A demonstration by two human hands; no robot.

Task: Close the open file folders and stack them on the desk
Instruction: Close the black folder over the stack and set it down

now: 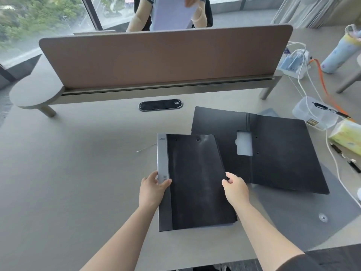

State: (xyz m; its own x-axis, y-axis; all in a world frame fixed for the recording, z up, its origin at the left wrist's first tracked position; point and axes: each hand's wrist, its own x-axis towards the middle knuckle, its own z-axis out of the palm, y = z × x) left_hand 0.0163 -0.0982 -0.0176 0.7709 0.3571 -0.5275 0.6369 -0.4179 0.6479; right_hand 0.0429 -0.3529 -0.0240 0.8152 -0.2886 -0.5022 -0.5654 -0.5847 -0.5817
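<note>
The grey desk [78, 173] fills most of the frame, its near edge running along the bottom. Across the upper half stands a brown divider panel [156, 59] on a metal rail, and behind it, at the top centre, another person holds up a pale sheet of paper [172, 14].

Right of centre lies the open folder [273, 149], black, spread flat with its spine running top to bottom and a white label pocket [243, 143] near the fold. Its lower right corner rests over a grey flat pouch [312, 212] with a snap button.

At the centre is the closed folder [195, 180], black with a grey strip along its left edge (a barcode sits low on that strip). It overlaps the left edge of the open one. The left hand [152, 188] grips its left edge, thumb on top over the grey strip, fingers curled beneath. The right hand [235, 187] pinches its right edge, thumb and fingertips closed on the cover.

Along the right edge of the frame sit a light blue bottle [340, 53], a clear plastic box [312, 112] with a pen across it, a yellow-green tissue pack [347, 135] and white cables [304, 79]. A black oval cable port [160, 105] is set into the desk just below the rail.
</note>
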